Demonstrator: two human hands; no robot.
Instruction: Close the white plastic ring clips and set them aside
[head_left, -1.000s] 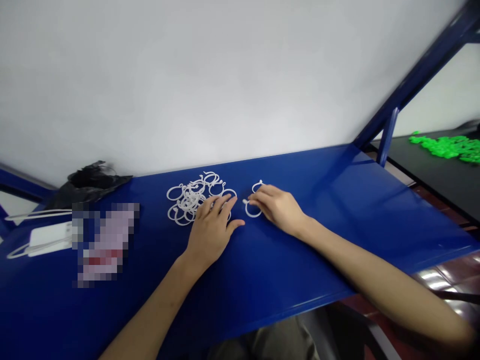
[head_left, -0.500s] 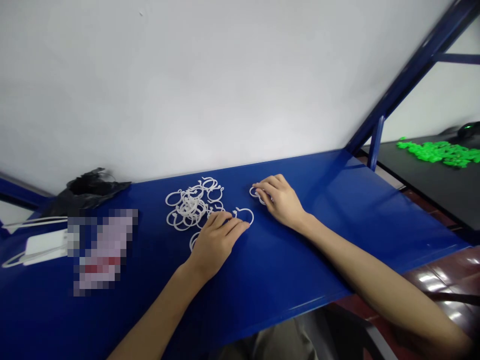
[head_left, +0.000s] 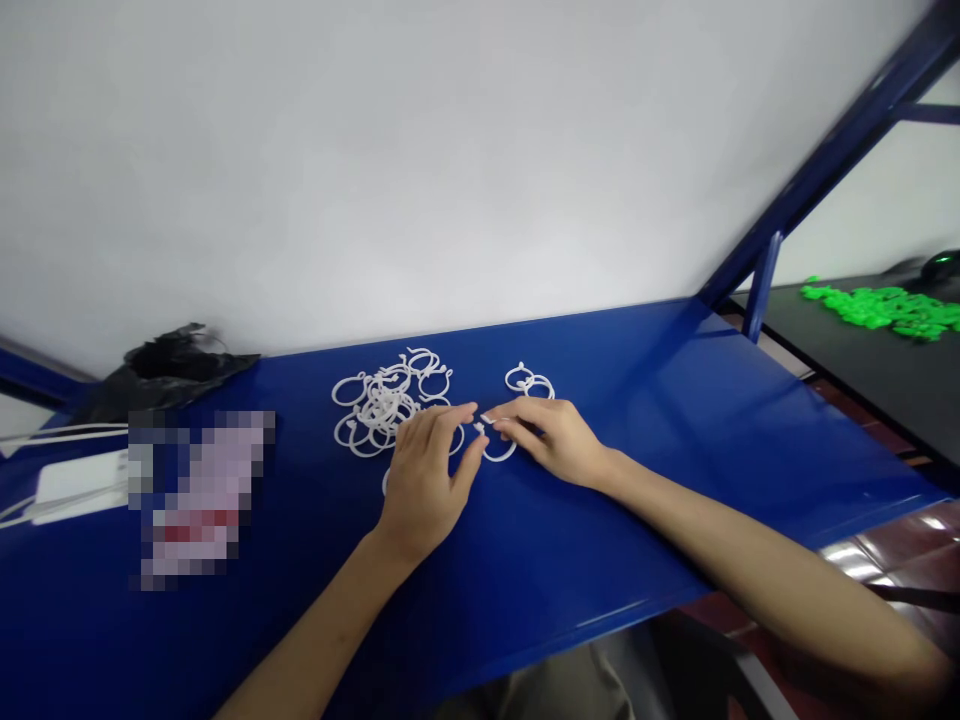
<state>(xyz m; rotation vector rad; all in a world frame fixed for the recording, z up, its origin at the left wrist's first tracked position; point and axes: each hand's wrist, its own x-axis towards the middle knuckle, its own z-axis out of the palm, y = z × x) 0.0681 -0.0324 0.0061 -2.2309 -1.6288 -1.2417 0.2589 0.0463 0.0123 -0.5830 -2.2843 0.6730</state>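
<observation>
A white open plastic ring (head_left: 498, 458) with small knobbed ends lies between my two hands. My right hand (head_left: 559, 440) pinches it at its upper side between thumb and fingers. My left hand (head_left: 429, 475) is just left of the ring, thumb and fingers parted, with the ring's end near the fingertips. Beneath and behind the left hand lies a tangled pile of similar white rings (head_left: 384, 405), partly hidden by that hand. Beyond my right hand, a few rings (head_left: 519, 377) lie apart from the pile.
Everything rests on a blue table (head_left: 637, 380) against a white wall. To the left are a black plastic bag (head_left: 176, 365), a white box-like thing with cables (head_left: 79, 487) and a blurred-out pink packet (head_left: 214, 490). Green pieces (head_left: 885, 308) cover part of a black table at right.
My right hand has come left and nearer from the separate rings to the ring that my left hand was holding. The left fingers have spread and let go of it.
</observation>
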